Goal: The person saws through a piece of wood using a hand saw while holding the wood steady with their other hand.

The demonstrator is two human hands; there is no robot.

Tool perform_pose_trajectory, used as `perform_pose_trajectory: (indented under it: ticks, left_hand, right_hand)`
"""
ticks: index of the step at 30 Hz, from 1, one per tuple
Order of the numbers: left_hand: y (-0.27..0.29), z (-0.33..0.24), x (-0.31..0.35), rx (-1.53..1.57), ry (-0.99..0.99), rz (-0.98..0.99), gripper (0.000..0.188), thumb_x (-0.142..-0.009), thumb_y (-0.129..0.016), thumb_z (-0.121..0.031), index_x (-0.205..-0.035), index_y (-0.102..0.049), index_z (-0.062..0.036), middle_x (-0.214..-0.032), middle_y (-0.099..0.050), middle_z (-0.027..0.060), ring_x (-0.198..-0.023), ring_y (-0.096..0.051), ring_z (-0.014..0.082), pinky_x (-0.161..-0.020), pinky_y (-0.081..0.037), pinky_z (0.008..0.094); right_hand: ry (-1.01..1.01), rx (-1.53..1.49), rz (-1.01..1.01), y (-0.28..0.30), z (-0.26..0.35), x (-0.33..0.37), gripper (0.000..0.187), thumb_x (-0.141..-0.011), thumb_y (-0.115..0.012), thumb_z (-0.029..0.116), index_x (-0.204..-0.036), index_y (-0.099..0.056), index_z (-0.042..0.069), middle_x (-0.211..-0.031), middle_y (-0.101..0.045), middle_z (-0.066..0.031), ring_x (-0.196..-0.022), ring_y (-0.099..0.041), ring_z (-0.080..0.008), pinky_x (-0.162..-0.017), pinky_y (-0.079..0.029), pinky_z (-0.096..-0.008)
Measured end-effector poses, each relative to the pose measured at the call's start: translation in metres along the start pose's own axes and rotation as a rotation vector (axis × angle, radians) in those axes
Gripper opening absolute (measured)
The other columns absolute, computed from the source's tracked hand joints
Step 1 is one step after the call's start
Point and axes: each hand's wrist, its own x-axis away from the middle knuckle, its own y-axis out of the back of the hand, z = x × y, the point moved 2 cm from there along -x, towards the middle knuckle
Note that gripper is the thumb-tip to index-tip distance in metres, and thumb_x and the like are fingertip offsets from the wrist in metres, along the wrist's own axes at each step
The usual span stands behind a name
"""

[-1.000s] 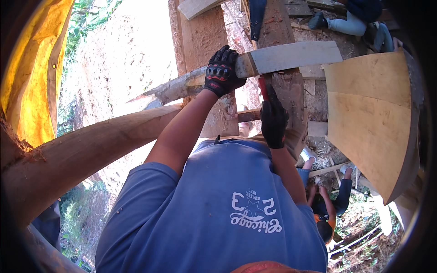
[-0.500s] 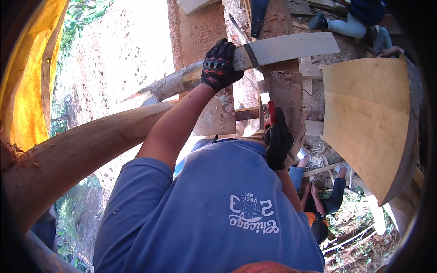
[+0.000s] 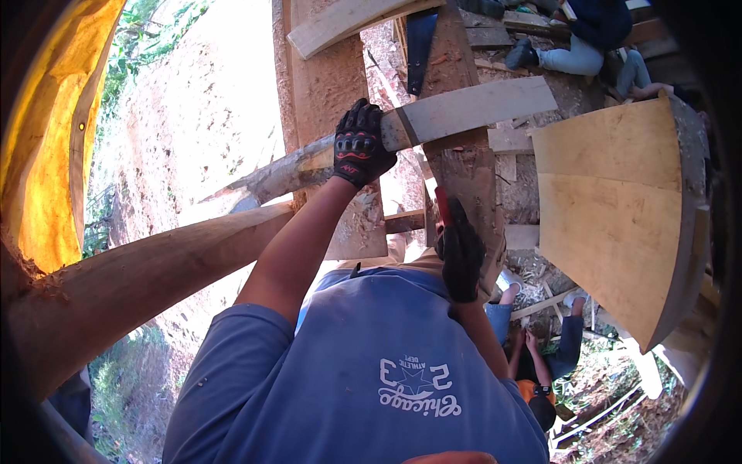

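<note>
My left hand, in a black glove with red trim, grips a long pale wooden board from above. The board's rough, bark-edged part runs off to the left. Just right of that hand, a hand saw's dark blade crosses the board. My right hand, also gloved in black, is wrapped around the saw's red handle close to my waist. The palm side of the handle is hidden by the glove. How deep the blade sits in the wood, I cannot tell.
Thick planks lie under the board. Another short board rests at the far end. A thick curved timber spans the left, and a large curved wooden panel stands at right. Other people sit or crouch at far right and lower right.
The whole view has shifted, so the board and both hands appear lower and more to the left. My right hand has turned slightly, covering more of the red handle; both grips are kept.
</note>
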Motion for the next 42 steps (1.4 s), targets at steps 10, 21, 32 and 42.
perform_pose_trajectory:
  ticks: [10,21,32,42]
  left_hand:
    - [0.004,-0.004,-0.003,-0.002,0.003,-0.001,0.082,-0.067,-0.089,-0.031,-0.14,-0.061,-0.0067,-0.146,-0.061,0.0209,-0.149,-0.052,0.0407,-0.126,-0.041,0.0524]
    - [0.002,0.001,-0.003,-0.031,0.015,0.038,0.087,-0.066,-0.091,-0.033,-0.143,-0.061,-0.0078,-0.15,-0.059,0.0212,-0.148,-0.052,0.0413,-0.126,-0.041,0.0525]
    - [-0.004,0.002,0.003,-0.008,-0.006,0.009,0.083,-0.066,-0.089,-0.032,-0.141,-0.061,-0.0076,-0.146,-0.062,0.0193,-0.149,-0.052,0.0404,-0.127,-0.041,0.0527]
    - [0.003,0.001,-0.002,0.019,0.018,-0.013,0.078,-0.068,-0.088,-0.032,-0.136,-0.062,-0.0049,-0.143,-0.064,0.0196,-0.145,-0.055,0.0412,-0.125,-0.041,0.0532]
  right_hand:
    - [-0.011,0.46,0.088,0.002,-0.026,0.06,0.04,-0.105,-0.059,0.005,-0.145,-0.065,-0.002,-0.15,-0.067,-0.023,-0.116,-0.075,-0.0381,-0.091,-0.058,-0.0484]
    - [0.004,-0.035,-0.019,-0.027,0.003,-0.033,0.039,-0.108,-0.056,0.005,-0.146,-0.065,-0.002,-0.146,-0.07,-0.0226,-0.111,-0.077,-0.0354,-0.087,-0.06,-0.0431]
    - [0.365,0.252,-0.189,-0.014,0.0,-0.028,0.044,-0.112,-0.059,0.01,-0.155,-0.059,-0.001,-0.129,-0.077,-0.0243,-0.102,-0.079,-0.0299,-0.082,-0.063,-0.042]
    - [0.208,0.372,-0.028,-0.004,-0.04,0.069,0.035,-0.103,-0.065,0.004,-0.138,-0.067,-0.002,-0.148,-0.069,-0.0183,-0.106,-0.077,-0.0342,-0.082,-0.062,-0.0436]
